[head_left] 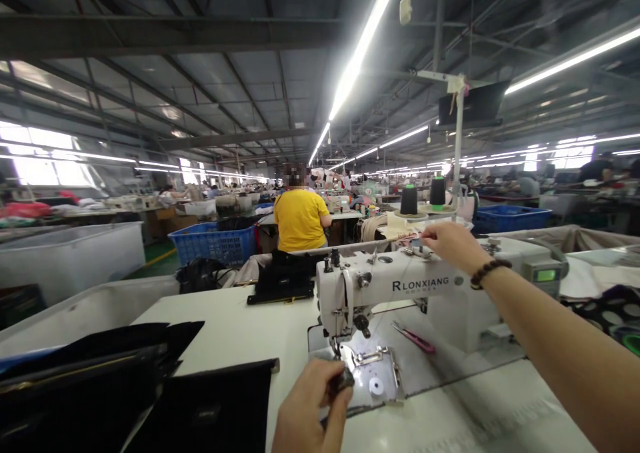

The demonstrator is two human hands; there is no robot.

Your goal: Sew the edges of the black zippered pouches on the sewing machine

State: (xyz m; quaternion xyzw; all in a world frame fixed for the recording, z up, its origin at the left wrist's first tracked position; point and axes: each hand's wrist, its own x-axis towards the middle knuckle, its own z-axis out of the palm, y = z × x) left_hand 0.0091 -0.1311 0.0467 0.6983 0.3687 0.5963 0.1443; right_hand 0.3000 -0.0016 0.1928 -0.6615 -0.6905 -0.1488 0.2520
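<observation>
A white sewing machine (390,283) stands on the pale table (220,333). My left hand (317,400) is in front of its needle area, thumb and fingers closed on a small dark object (343,378) that I cannot identify. Over the top of the machine arm reaches my right hand (450,243), its fingertips pinched near the thread guides; what they hold is too small to make out. Tweezers with pink handles (417,338) lie on the machine bed, right of the needle plate (375,380).
Black fabric pieces (220,406) cover the table's left front, and another black piece (283,280) lies behind. Dark thread cones (409,200) stand beyond the machine. Blue crates (215,243) and a person in a yellow shirt (300,218) are farther back.
</observation>
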